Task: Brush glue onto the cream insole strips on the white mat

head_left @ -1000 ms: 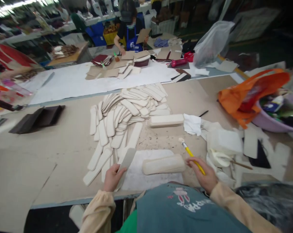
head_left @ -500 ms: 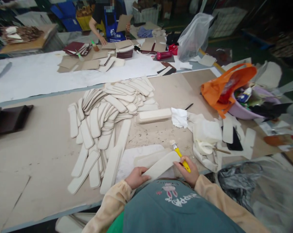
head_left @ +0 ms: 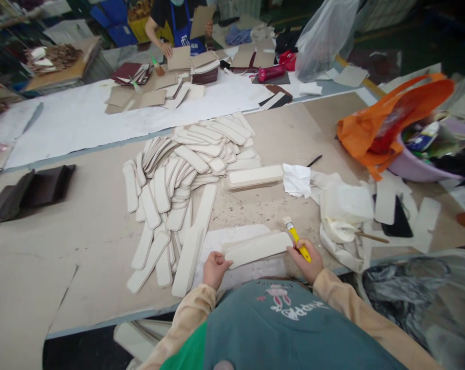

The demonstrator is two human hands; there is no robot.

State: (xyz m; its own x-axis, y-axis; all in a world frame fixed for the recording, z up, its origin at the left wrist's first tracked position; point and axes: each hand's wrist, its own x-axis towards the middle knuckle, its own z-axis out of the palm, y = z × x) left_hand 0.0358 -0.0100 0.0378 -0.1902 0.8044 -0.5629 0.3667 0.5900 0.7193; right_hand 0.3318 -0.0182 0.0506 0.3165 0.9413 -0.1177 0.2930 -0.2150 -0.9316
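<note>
My left hand point(head_left: 215, 268) grips the near end of a long cream strip point(head_left: 257, 248) that lies over a small stack of the same pieces on a white sheet point(head_left: 232, 241). My right hand point(head_left: 307, 261) is closed round a yellow-handled brush point(head_left: 296, 237), bristles pointing away from me, and its fingertips touch the strip's right end. A big fanned pile of cream strips point(head_left: 182, 180) spreads out just beyond my left hand.
A neat stack of strips point(head_left: 253, 177) and crumpled white cloths point(head_left: 334, 205) lie to the right. An orange bag point(head_left: 386, 123) and a purple basin point(head_left: 421, 164) stand far right. Dark folded pieces point(head_left: 28, 190) rest at left. Another person point(head_left: 174, 20) works at the far table.
My left hand put one strip down on the pile at left and took hold of another from the stack before me. My right hand with the brush came in to the strip's end.
</note>
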